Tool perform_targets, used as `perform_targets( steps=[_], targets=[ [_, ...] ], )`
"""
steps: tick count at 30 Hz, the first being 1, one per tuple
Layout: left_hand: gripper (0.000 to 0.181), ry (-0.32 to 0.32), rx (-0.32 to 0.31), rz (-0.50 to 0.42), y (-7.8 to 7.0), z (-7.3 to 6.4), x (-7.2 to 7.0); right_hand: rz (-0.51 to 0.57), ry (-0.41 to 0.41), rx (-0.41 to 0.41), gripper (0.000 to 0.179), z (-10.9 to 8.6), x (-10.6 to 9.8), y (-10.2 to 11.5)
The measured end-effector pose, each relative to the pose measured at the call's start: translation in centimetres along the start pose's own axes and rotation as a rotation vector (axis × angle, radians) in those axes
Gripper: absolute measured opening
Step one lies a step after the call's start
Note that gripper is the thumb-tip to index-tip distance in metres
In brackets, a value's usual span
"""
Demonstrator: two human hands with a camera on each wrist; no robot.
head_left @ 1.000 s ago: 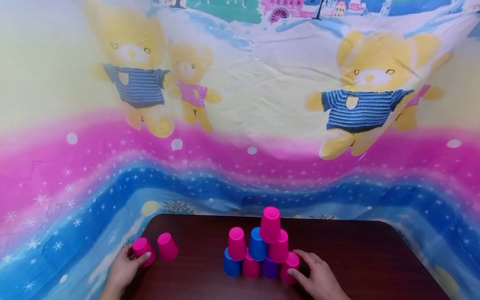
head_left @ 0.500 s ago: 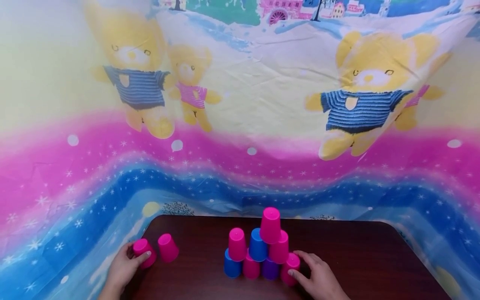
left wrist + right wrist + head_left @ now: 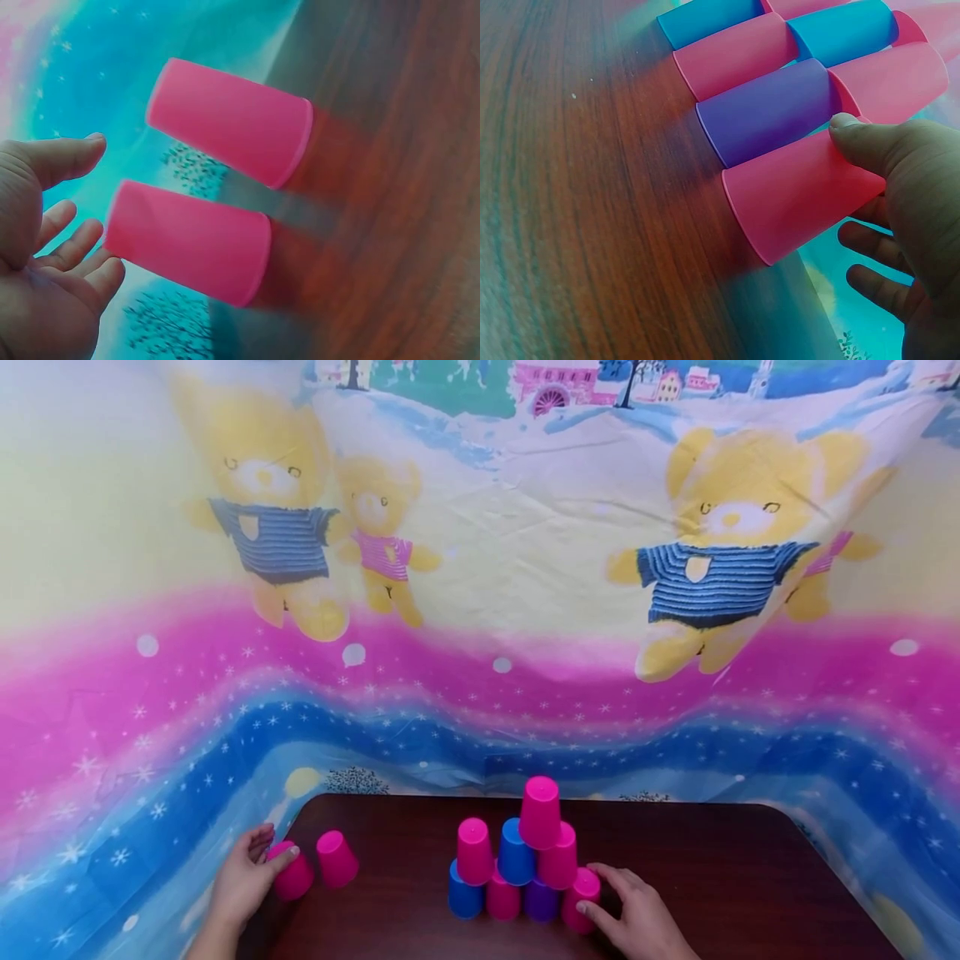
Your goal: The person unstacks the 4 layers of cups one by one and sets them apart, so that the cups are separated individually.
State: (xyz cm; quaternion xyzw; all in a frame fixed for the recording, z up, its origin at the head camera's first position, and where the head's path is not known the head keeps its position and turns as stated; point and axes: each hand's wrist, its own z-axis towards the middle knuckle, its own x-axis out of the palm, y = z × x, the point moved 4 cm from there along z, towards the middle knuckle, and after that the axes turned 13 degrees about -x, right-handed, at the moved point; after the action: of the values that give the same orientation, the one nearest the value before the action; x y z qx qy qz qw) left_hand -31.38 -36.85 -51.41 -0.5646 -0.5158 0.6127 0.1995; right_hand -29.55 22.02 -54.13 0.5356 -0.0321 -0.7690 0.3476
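Upside-down plastic cups form a stepped stack. Its bottom row has a blue cup [image 3: 466, 895], a pink one, a purple cup [image 3: 765, 112] and, at the right end, a pink cup [image 3: 799, 199]. My right hand [image 3: 643, 914] pinches that end cup between thumb and fingers. The second row has pink cups either side of a blue cup [image 3: 516, 853]; a pink cup [image 3: 540, 814] tops the right side. At the left, my left hand [image 3: 243, 881] is spread beside a pink cup [image 3: 187, 244], thumb away from it. Another pink cup [image 3: 337, 860] stands just right of that.
The dark wooden table [image 3: 697, 847] has rounded far corners. A printed cloth [image 3: 480, 710] with bears and snowflakes hangs behind it and along its sides. Bare tabletop lies between the two left cups and the stack.
My left hand has loosened from the left pink cup, its fingers lifting and spreading away. My right hand stays at the end cup, and the stack looks the same.
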Motion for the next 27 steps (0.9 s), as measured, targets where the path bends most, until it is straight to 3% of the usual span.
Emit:
perform_targets(
  steps=[10, 18, 23, 27],
  targets=[
    [0.089, -0.075, 0.118, 0.016, -4.0, -1.7, -0.6, 0.022, -0.002, -0.005, 0.059, 0.0, 0.1, -0.1],
    [0.083, -0.015, 0.201, -0.029, -6.9, -3.2, 0.3, 0.021, -0.027, -0.013, 0.061, 0.0, 0.0, -0.4],
    [0.075, 0.008, 0.246, -0.039, -7.6, -3.6, 0.8, 0.017, -0.024, -0.023, 0.060, 0.1, 0.0, -0.3],
    [0.074, 0.056, 0.247, -0.062, -8.0, -3.9, 1.7, 0.019, -0.018, -0.024, 0.059, 0.0, 0.1, -0.3]
  ],
)
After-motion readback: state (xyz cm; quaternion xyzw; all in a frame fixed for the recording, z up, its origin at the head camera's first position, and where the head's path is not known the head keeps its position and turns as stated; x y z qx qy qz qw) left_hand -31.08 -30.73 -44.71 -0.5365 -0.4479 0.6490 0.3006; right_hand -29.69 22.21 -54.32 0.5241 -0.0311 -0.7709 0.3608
